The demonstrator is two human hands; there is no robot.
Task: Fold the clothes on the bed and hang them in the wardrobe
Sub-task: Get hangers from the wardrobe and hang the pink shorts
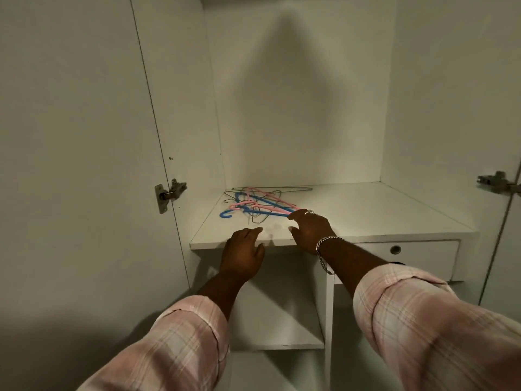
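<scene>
A tangle of pink, blue and thin wire hangers [255, 204] lies on the white shelf [366, 213] inside the open wardrobe. My right hand [311, 228] reaches over the shelf's front edge, its fingertips touching the near end of a pink hanger, fingers relaxed and slightly spread. My left hand [244, 253] rests at the shelf's front edge, fingers straight, holding nothing. No clothes or bed are in view.
The left wardrobe door [70, 165] stands open with a metal hinge [169, 194]. A second hinge [497, 183] sits at the right. Under the shelf are a drawer with a round hole [395, 249], a vertical divider [329, 320] and a lower shelf [282, 334].
</scene>
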